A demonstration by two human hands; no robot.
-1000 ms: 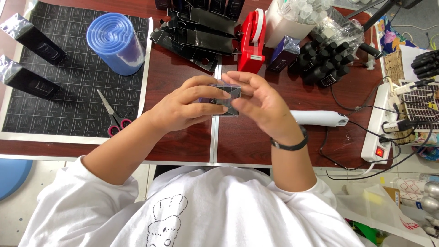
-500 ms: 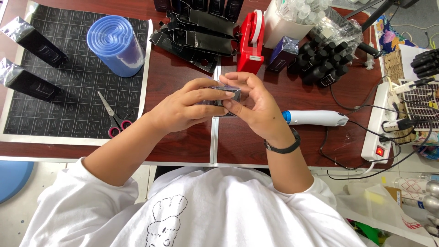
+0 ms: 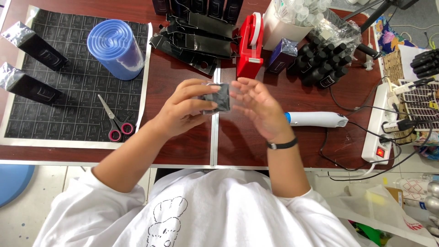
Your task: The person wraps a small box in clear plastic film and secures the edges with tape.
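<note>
Left hand (image 3: 185, 110) closed around a small dark box (image 3: 218, 98) wrapped in clear film, held above the middle of the red-brown surface (image 3: 183, 146). Right hand (image 3: 256, 107) open, fingers spread, palm just beside the box on its right. Scissors (image 3: 114, 121) lie left on a dark mat (image 3: 68, 110); a white heat tool (image 3: 315, 119) lies right; a red tape dispenser (image 3: 250, 45) stands far.

Right hand (image 3: 258, 107) has come off the small dark box (image 3: 218, 97): a second ago both hands were cupped around it, now the right palm is open, fingers (image 3: 244, 87) spread, just beside the box. Left hand (image 3: 187, 110) alone grips it now. More of the box shows. The white tool (image 3: 315, 119) on the tabletop is more exposed than before.
</note>
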